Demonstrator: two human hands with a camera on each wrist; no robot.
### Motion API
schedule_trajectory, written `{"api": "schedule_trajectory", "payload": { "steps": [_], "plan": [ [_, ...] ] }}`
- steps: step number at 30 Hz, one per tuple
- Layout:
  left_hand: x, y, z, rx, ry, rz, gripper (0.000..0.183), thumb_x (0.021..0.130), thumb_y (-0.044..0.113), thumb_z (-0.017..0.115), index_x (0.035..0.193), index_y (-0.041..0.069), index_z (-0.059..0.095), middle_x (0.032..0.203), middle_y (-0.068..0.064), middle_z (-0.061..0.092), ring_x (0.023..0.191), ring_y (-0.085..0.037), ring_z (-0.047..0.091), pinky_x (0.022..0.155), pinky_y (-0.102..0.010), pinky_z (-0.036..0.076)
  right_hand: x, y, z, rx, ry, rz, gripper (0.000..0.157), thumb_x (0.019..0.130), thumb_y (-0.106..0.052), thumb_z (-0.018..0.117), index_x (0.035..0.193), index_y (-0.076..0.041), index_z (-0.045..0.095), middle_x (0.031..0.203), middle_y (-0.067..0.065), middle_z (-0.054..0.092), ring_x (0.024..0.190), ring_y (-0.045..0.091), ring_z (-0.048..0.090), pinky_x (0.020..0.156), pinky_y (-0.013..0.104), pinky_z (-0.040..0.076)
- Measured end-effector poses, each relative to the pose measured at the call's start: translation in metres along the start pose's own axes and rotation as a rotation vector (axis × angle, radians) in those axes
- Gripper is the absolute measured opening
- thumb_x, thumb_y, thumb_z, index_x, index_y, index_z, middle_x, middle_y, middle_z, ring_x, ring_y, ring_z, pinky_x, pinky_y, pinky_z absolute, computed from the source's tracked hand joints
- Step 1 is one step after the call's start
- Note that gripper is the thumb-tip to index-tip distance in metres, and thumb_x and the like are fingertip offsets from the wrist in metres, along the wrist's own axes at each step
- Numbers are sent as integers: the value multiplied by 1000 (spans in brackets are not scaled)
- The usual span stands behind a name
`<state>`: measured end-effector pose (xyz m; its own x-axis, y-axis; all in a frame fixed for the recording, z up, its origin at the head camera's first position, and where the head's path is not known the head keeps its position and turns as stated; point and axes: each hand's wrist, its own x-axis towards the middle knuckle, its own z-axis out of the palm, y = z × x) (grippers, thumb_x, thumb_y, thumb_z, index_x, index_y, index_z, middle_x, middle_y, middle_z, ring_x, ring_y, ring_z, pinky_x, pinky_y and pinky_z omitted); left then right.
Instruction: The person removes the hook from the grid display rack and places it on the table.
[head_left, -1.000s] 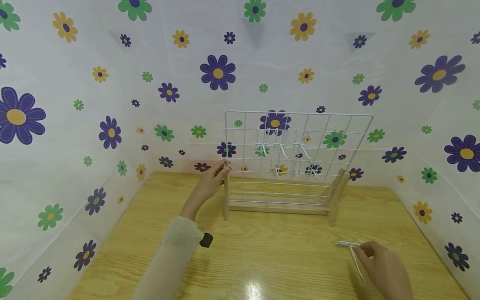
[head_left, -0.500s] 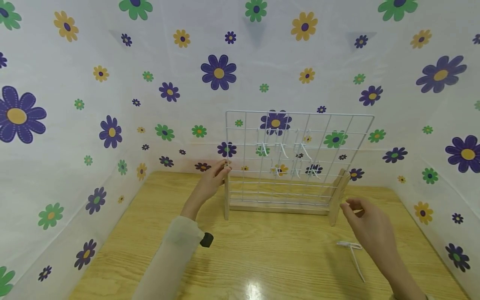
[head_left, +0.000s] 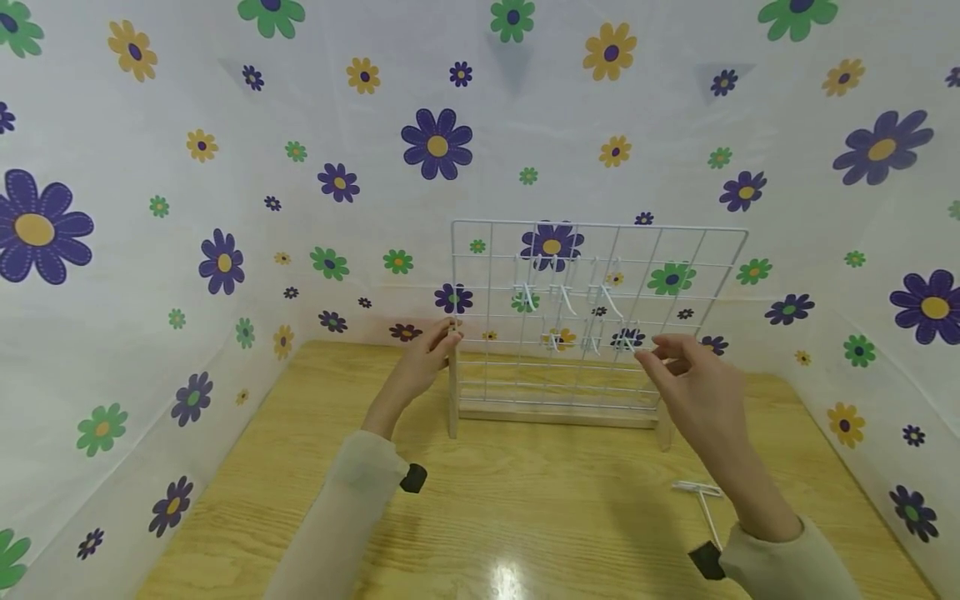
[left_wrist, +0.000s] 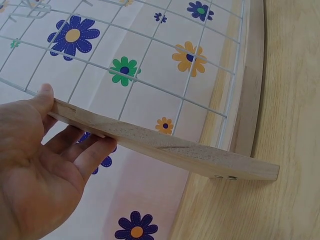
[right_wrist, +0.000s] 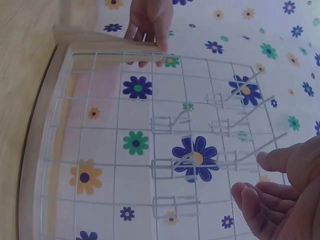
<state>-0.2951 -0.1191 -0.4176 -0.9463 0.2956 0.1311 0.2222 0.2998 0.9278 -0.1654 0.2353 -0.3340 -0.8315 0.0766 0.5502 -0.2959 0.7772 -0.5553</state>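
Note:
My left hand (head_left: 420,362) grips the top of the left wooden upright (left_wrist: 165,145) of a display rack, thumb on one side and fingers on the other. A white wire grid (head_left: 495,267) leans in this rack, several white wire hooks (right_wrist: 220,125) hanging on it in two rows. My right hand (head_left: 701,392) is in front of the grid's right part, near the lower-right hook (head_left: 628,340). In the right wrist view its thumb and bent fingers stand apart with nothing between them. A loose white hook (head_left: 697,488) lies on the table, partly hidden by the right forearm.
The wood-grain table (head_left: 525,508) bears the rack. A wooden crossbar (head_left: 558,415) joins its uprights; the right one is mostly hidden by my right hand. White flower-printed sheeting (head_left: 375,125) closes off the back and both sides.
My right hand has let go of the loose hook, leaving it on the table, and has moved up and left to the grid's lower-right hook. The left hand has stayed put.

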Motion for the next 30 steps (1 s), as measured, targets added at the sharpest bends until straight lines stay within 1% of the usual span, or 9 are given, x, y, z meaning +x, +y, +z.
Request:
{"api": "schedule_trajectory", "payload": {
  "steps": [3, 7, 13, 17, 23, 26, 30],
  "plan": [
    [0, 0, 0, 3, -1, 3, 55, 112, 38, 46, 160, 13, 39, 157, -20, 45, 143, -37, 44, 111, -49, 47, 9, -9, 5, 0, 20, -44, 32, 97, -19, 75, 117, 5, 70, 97, 18, 75, 75, 29, 71, 53, 13, 47],
    [0, 0, 0, 5, 4, 7, 56, 111, 39, 46, 160, 12, 39, 157, -18, 45, 143, -37, 45, 111, -49, 48, 21, -18, 10, 19, 39, -91, 31, 97, -18, 76, 117, 5, 69, 96, 17, 75, 76, 29, 72, 56, 9, 44],
    [-1, 1, 0, 1, 10, 3, 55, 111, 40, 46, 160, 15, 40, 157, -17, 45, 143, -36, 44, 111, -48, 47, 34, -29, 15, 50, 51, -121, 30, 96, -16, 76, 117, 5, 69, 96, 17, 75, 76, 28, 71, 59, 5, 42],
    [-1, 1, 0, -3, 9, -2, 55, 111, 39, 46, 160, 15, 40, 157, -17, 45, 143, -36, 45, 112, -48, 47, 38, -33, 17, 48, 70, -130, 24, 97, -12, 75, 114, 6, 71, 95, 18, 75, 74, 28, 69, 57, 6, 41],
    [0, 0, 0, -5, 4, 2, 54, 112, 36, 45, 159, 11, 39, 157, -18, 45, 144, -37, 44, 112, -49, 46, 45, -35, 17, 84, 155, -193, 13, 97, -6, 73, 102, 6, 74, 82, 17, 74, 66, 25, 65, 53, 5, 38],
    [0, 0, 0, -2, 4, 6, 54, 112, 36, 45, 159, 10, 40, 156, -18, 46, 144, -37, 44, 112, -48, 46, 50, -36, 14, 95, 189, -222, 11, 97, -4, 72, 99, 7, 74, 78, 16, 73, 63, 19, 64, 52, 4, 39],
    [-1, 1, -1, 4, 7, 13, 54, 112, 36, 45, 159, 10, 40, 156, -18, 46, 143, -37, 44, 112, -48, 47, 55, -37, 9, 104, 222, -234, 11, 98, -3, 71, 100, 7, 73, 78, 15, 73, 63, 2, 58, 51, 3, 39]
  ]
}}
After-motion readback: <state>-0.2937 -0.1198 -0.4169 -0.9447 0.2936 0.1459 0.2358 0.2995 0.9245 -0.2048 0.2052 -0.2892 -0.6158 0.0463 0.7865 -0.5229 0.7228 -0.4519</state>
